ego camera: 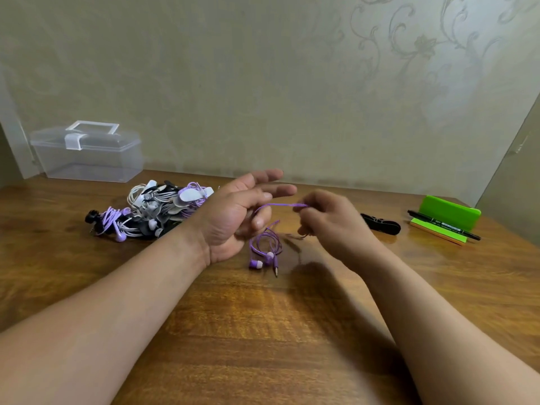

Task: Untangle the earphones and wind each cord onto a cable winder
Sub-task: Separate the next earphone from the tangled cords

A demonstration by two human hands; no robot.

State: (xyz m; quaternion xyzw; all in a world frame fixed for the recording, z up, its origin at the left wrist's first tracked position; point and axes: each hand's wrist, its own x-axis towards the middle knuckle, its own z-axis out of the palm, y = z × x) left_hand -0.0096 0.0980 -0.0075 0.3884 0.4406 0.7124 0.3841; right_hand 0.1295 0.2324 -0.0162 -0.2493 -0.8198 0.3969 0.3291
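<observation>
— Where is the purple cord [280,204] found?
— A taut stretch is held above the desk [263,331], its long axis run from 9 to 3 o'clock between the two hands. The slack is hung toward 6 o'clock, and the earbuds [257,263] and plug [275,268] are laid on the wood.
— How are the fingers set?
— The 3 o'clock end is pinched by the curled fingers of the right hand [327,220]. On the left hand [233,217] two fingers are stretched straight while the thumb is bent in on the cord. That grip is judged a pinch, though it is blurred.
— And a winder?
— A black strip [381,225], perhaps a winder, is seen at 3 o'clock of the right hand, so that hand is judged the nearer. A heap of wound sets [152,211] is seen at 10 o'clock. The cord's path behind the left thumb is hidden.
</observation>
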